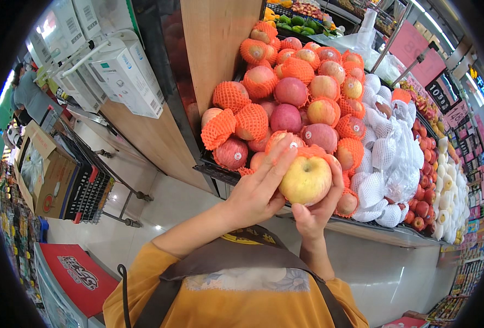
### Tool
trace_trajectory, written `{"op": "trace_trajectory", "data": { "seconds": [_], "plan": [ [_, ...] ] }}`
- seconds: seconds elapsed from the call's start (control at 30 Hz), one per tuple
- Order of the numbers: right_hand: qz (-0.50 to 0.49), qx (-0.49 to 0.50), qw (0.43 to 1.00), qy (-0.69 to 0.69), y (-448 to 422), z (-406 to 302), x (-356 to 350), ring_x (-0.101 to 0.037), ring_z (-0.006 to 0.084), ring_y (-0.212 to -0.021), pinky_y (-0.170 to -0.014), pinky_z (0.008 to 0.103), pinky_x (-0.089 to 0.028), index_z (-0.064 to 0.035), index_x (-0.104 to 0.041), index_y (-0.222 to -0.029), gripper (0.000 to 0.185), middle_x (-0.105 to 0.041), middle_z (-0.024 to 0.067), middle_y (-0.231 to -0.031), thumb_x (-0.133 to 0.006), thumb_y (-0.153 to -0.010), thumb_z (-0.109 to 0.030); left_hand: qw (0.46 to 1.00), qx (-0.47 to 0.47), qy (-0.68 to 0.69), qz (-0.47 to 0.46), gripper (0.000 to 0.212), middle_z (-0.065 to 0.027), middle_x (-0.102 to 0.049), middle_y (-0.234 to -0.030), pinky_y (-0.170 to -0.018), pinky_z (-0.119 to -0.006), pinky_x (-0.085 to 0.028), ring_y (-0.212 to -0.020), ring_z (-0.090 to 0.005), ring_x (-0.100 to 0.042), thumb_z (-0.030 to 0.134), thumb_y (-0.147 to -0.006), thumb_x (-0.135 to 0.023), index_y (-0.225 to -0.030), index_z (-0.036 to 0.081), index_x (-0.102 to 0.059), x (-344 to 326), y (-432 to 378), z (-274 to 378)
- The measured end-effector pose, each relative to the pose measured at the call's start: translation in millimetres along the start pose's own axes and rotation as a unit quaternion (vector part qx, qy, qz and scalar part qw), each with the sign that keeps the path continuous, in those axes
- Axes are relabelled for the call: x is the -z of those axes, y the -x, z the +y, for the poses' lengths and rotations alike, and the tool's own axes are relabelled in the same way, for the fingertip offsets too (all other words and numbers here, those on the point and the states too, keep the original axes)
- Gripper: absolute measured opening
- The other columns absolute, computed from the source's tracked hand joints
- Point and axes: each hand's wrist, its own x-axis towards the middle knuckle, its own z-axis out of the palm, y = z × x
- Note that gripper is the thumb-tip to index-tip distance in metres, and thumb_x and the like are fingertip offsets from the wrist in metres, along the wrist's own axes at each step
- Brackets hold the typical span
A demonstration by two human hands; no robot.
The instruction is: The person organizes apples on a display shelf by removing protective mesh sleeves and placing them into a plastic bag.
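Note:
Both of my hands are around a yellow apple (pixel 306 180) held in front of my chest. An orange foam net (pixel 313 151) covers the apple's far side. My left hand (pixel 254 197) lies along its left side with the fingers stretched out. From the right, my right hand (pixel 318 213) grips it, thumb at the near side and fingers around the edge. Just beyond is a heap of red apples (pixel 292 91), many in orange foam nets (pixel 252 121), piled in a black tray (pixel 219 173).
White-netted fruit (pixel 383 158) under a clear plastic bag (pixel 401 164) lies right of the heap, then bare red fruit (pixel 422 208). A shopping cart (pixel 90 188) carrying a cardboard box (pixel 47 176) stands left. Hanging white boxes (pixel 127 78) and a red-topped freezer (pixel 76 274) are also left. A person (pixel 31 90) stands farther off.

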Motion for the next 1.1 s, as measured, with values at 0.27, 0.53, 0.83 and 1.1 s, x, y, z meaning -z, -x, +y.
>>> {"op": "trace_trajectory", "data": {
  "seconds": [0.27,0.53,0.83,1.1],
  "plan": [
    [0.073,0.199,0.977,0.003,-1.2,-22.2,-1.3,-0.041,0.0396,-0.119,-0.099,0.0521,-0.035,-0.0079,-0.021,-0.133,0.102,-0.033,0.024,-0.129,-0.076,-0.059,-0.05,0.956,-0.121,0.177,0.2,0.067,-0.015,-0.05,-0.112,-0.094,-0.041,-0.038,-0.108,-0.0304,-0.047,0.026,-0.066,-0.067,-0.126,0.008,-0.044,-3.3,7.9,-17.1],
    [-0.119,-0.012,0.991,0.059,-11.4,-30.3,12.0,-0.035,0.0325,-0.124,-0.104,0.0434,-0.029,-0.0002,-0.027,-0.132,0.088,-0.03,0.0199,-0.134,-0.071,-0.067,-0.041,0.581,0.236,0.775,0.072,0.057,-0.0136,-0.046,-0.133,-0.104,-0.04,-0.034,-0.122,-0.0284,-0.045,0.048,-0.088,-0.038,-0.129,0.008,-0.04,-29.5,-13.5,17.4],
    [-0.263,0.155,0.866,0.396,-65.8,-53.9,34.8,-0.038,0.0377,-0.124,-0.095,0.0455,-0.04,-0.0087,-0.047,-0.128,0.079,-0.037,0.0188,-0.136,-0.078,-0.064,-0.044,0.536,0.381,0.739,0.15,0.072,-0.0123,-0.044,-0.136,-0.102,-0.046,-0.036,-0.122,-0.0284,-0.045,0.062,-0.082,-0.039,-0.135,0.013,-0.039,-34.2,-3.7,6.5],
    [-0.365,0.177,0.837,0.367,-118.7,-26.2,-0.8,-0.051,0.0362,-0.106,-0.086,0.0438,-0.046,-0.0086,-0.049,-0.121,0.072,-0.046,0.0183,-0.122,-0.08,-0.057,-0.021,0.586,0.336,0.721,0.155,0.043,-0.0089,-0.051,-0.122,-0.099,-0.039,-0.039,-0.115,-0.0226,-0.049,0.044,-0.095,-0.036,-0.124,0.013,-0.045,-8.4,-46.1,-19.5]
  ]
}}
